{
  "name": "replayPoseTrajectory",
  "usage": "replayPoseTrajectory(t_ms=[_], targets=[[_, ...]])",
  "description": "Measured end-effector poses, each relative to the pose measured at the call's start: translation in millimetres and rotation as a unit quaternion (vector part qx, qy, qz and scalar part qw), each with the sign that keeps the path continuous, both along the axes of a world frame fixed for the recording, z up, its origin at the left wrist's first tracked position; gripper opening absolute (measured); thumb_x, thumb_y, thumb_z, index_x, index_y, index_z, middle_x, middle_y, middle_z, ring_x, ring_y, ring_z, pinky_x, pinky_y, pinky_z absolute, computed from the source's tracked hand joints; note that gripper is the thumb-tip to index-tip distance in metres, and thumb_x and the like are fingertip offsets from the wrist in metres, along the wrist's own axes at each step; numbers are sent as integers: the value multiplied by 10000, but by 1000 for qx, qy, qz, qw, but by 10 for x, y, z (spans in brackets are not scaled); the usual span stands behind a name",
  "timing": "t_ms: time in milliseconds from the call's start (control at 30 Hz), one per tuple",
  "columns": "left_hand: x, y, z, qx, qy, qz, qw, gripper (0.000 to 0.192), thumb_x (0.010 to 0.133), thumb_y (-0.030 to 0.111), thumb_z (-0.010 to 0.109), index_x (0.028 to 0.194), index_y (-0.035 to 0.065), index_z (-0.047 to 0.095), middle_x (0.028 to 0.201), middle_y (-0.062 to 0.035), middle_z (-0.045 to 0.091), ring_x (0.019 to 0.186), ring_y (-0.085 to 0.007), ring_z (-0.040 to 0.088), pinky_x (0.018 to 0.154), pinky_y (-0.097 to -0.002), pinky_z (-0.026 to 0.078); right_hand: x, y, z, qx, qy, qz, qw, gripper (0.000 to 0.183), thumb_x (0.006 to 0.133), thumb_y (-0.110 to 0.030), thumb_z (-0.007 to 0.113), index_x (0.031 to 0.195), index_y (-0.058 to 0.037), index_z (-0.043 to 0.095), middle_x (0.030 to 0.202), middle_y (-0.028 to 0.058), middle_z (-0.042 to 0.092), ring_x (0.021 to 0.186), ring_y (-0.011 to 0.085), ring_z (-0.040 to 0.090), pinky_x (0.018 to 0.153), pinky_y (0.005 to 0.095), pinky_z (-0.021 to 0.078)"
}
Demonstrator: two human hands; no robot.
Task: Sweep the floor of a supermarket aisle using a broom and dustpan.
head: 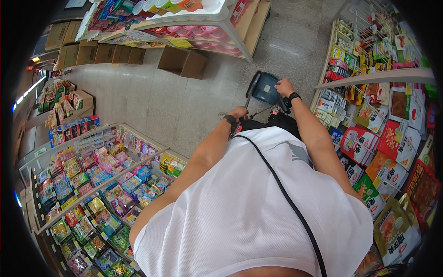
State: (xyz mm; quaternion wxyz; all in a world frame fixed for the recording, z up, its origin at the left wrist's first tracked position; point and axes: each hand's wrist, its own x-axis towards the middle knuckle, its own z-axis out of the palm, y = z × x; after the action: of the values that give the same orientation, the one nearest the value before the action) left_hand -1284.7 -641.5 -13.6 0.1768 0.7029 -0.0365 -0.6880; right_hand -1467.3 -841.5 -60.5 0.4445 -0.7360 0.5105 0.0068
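My left hand (238, 113) is curled around a slim grey pole (247, 100), whose far end meets a dark reddish-brown bar (253, 83). Beside that bar is a dark blue plastic container (265, 89) with a pale label on it; its exact kind is unclear. My right hand (285, 87) closes at the container's right edge, its fingers partly hidden. A black part (284, 104) shows under the right wrist. Both wrists wear black bands. A thin dark cord (260, 111) runs between the hands, close to my dark trousers and one shoe (275, 112).
Hanging snack packets (360, 142) line the right side, close to my arm. On the left stands a rack of colourful packets (114, 173). Ahead are a shelf unit (242, 38), an open cardboard box (183, 62) and several more boxes (104, 52). Grey floor (166, 100) lies between.
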Motion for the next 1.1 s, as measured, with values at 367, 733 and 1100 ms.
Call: replayPoseTrajectory(t_ms=[367, 733, 1100], targets=[[338, 257, 166, -18, 159, 55, 986, 129, 899, 113, 375, 778, 70, 373, 510, 26, 386, 396, -52, 333, 338, -186, 269, -12, -6, -65, -17, 6, -19, 1000, 354, 734, -200, 647, 999, 33, 621, 954, 226, 617, 895, 335, 596, 793, 391, 466], [905, 487, 463, 12, 126, 161, 979, 324, 883, 73, 396, 1201, 113, 348, 659, -10, 408, 429, -34, 311, 329, -143, 280, -46, -13, 133, 43, 14, -28, 999, 334, 743, -171, 640, 1017, 17, 614, 1050, 196, 593, 971, 336, 564, 844, 393, 454], [1415, 715, 227, 45, 21, 237, 970, 191, 870, 147, 411, 701, 90, 343, 553, 9, 402, 399, -53, 370, 320, -166, 313, -109, -5, -16, 24, -5, -38, 999, 185, 734, -130, 595, 769, 52, 604, 832, 219, 600, 746, 364, 568, 657, 448, 445]])
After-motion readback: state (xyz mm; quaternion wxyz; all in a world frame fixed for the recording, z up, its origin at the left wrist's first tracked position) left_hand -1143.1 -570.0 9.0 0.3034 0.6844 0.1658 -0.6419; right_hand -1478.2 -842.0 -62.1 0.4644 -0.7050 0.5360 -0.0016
